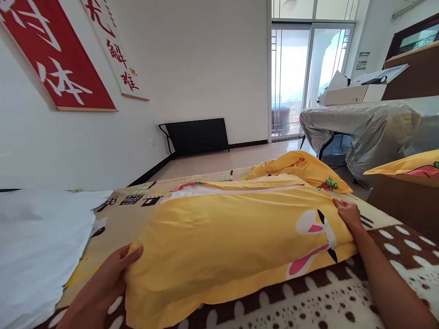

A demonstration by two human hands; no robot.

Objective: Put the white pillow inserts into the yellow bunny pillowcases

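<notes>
A yellow pillowcase (219, 233) with a rabbit print lies across the bed in front of me, plumped out by filling. Along its far side runs an open zipper (260, 188), with some white filling (195, 190) showing at the left end. My left hand (113, 274) pinches the left edge of the case between thumb and fingers. At the far right corner, my right hand (348, 214) is closed on the fabric. Just behind lies a crumpled yellow cloth (295, 167) with a carrot print.
A patterned blanket (308, 301) covers the bed. White bedding (41, 246) lies at the left. Another yellow pillow (408, 164) rests on a brown box (401, 201) at the right. Behind stand a plastic-covered table (360, 119) with an open carton (356, 93) and a black panel (197, 137).
</notes>
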